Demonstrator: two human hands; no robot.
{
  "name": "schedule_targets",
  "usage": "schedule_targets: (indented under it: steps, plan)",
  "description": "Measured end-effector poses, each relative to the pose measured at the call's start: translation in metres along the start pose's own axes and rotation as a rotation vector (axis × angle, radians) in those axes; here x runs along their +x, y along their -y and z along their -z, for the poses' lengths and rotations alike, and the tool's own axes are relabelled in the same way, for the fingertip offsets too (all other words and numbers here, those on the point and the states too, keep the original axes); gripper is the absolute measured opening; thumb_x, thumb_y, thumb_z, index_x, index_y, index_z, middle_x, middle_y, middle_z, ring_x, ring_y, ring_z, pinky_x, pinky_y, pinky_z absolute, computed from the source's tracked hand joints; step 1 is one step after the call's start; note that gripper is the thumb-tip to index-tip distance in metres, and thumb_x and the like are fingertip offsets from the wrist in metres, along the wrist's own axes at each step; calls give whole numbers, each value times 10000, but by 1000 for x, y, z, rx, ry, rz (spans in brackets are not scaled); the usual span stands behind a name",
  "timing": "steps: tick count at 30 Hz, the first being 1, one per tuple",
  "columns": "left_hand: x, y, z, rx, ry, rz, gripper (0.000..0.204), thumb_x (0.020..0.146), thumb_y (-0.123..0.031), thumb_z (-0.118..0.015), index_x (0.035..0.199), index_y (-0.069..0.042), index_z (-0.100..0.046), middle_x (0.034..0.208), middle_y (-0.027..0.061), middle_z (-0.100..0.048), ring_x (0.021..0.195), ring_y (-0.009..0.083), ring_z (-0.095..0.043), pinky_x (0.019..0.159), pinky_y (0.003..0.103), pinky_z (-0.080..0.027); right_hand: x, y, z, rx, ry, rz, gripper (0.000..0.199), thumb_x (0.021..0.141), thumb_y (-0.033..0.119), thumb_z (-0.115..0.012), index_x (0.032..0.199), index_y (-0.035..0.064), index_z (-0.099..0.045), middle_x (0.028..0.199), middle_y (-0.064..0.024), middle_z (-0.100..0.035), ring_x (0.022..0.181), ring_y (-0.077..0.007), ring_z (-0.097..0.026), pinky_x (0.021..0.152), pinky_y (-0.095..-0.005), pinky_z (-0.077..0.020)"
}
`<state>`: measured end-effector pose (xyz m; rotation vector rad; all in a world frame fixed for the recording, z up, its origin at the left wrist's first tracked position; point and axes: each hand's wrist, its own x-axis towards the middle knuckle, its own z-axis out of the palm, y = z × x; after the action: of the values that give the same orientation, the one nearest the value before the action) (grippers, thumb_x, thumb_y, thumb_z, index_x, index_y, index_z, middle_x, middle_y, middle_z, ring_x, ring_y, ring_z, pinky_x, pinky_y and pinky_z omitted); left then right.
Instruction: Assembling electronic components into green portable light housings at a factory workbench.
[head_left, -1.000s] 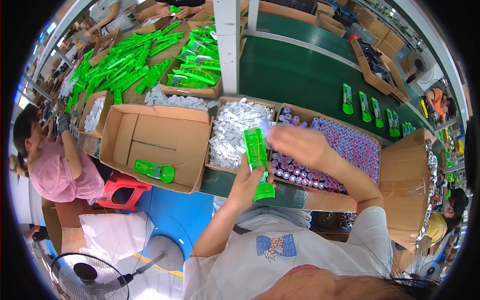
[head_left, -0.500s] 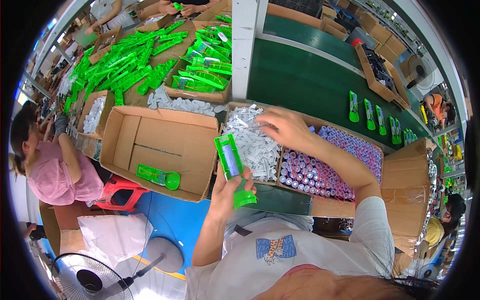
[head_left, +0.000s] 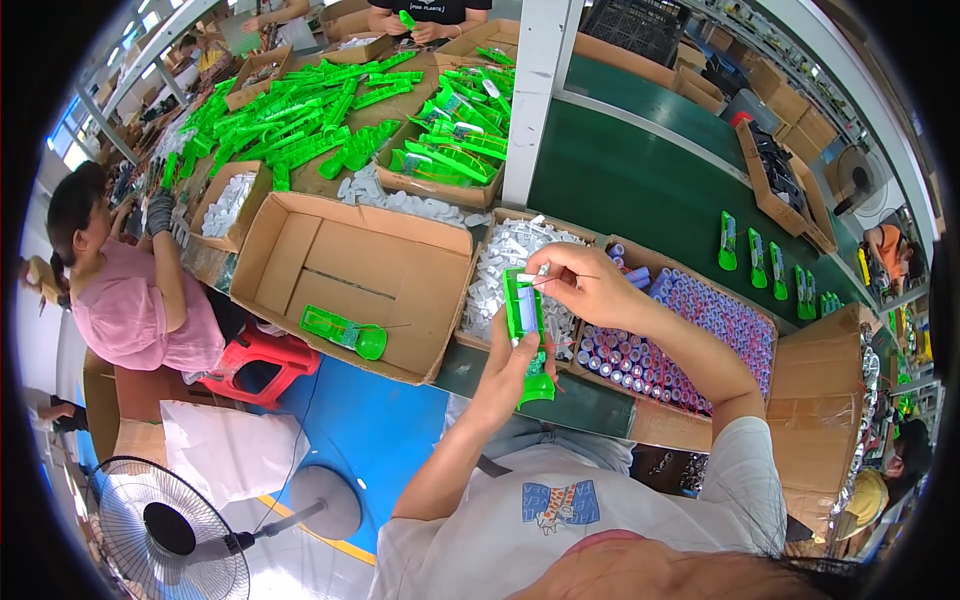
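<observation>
The left hand (head_left: 505,365) is clamping the green casing (head_left: 524,318), long axis running twelve to six; the right hand's (head_left: 590,285) fingers are pinching a small white part (head_left: 527,278) at its twelve o'clock end.

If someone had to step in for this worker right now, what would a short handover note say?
Left hand: holds a green plastic handle piece upright, its open side facing up.
Right hand: pinches a small white part at the top of that piece; not clear if it is seated.
Supplies: box of white parts straight ahead, box of purple cylindrical cells to the right.
Done: one green piece lies in the large open carton on the left.
Left: the piece in hand looks unfinished; no cell is visible in it.
</observation>
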<state>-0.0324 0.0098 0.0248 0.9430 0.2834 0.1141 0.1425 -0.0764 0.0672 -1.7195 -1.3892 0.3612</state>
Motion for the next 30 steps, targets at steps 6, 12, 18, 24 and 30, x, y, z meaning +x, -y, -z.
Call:
schedule_targets:
  steps: [6,12,18,24,30]
  plan:
    - [0,4,3,133,116,-116,443,1016,-184,-417,1400,-129,-203,923,112,-551,693,180,-572,637,346,-537,1,13,6,200,0,-239,329,902,131,-663,1169,74,-481,660,50,-381,598,-42,-360,537,-233,-289]
    - [11,14,-6,-22,261,-19,458,997,-168,-448,1382,-119,-202,922,110,-550,691,182,-582,619,330,-529,-18,-15,21,457,100,-297,226,959,164,-601,1098,-15,-608,955,-28,-616,904,-68,-564,779,-230,-466]
    - [0,-36,10,366,343,-114,688,932,-61,-550,1486,-90,-143,1331,147,-413,1218,273,-488,963,398,-458,-17,-58,59,478,-341,-377,157,962,138,-538,970,49,-667,895,-38,-666,803,-97,-605,745,-270,-508]
    - [-25,-138,131,1867,-587,-290,495,704,-37,-726,1176,-48,-580,1061,158,-583,1057,361,-531,881,451,-460,-56,-298,266,-808,-780,-433,342,987,348,-481,1006,61,-668,826,-204,-654,814,-436,-617,671,-465,-495]
    - [-27,-152,184,1883,-421,374,573,663,-17,-737,1207,-105,-580,1269,192,-497,1147,392,-509,958,439,-444,-106,-393,253,-795,-420,-923,266,959,335,-469,1045,140,-628,1012,-113,-657,1041,-349,-580,846,-454,-446]
